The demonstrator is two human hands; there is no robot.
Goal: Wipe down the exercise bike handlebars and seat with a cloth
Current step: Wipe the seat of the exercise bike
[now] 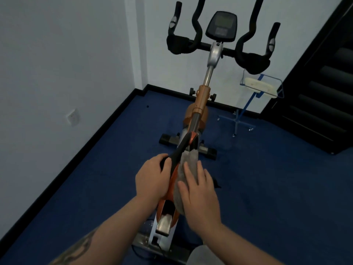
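The person stands behind the orange and black exercise bike, looking down along its narrow black and orange padded seat. The left hand curls over the seat's left edge, fingers wrapped on the black padding, steadying it. The right hand lies flat with its fingers straight and slightly spread, pressing a grey folded cloth against the right side of the seat. The cloth covers most of that flank, from near the seat's nose back toward its rear. The black curved handlebars with their padded elbow rests sit well apart, at the far end of the bike, around a dark oval console.

This looks like the seat-wiping step. Nothing here shows whether the handlebars are already done. The main risk is the cloth slipping: it is only pressed by an open palm, not pinched, so a fast stroke down the sloping side could let it slide off and drop to the blue carpeted floor. A hard sideways push could also twist the seat if the left hand's grip loosens, and the left flank under that hand may go unwiped
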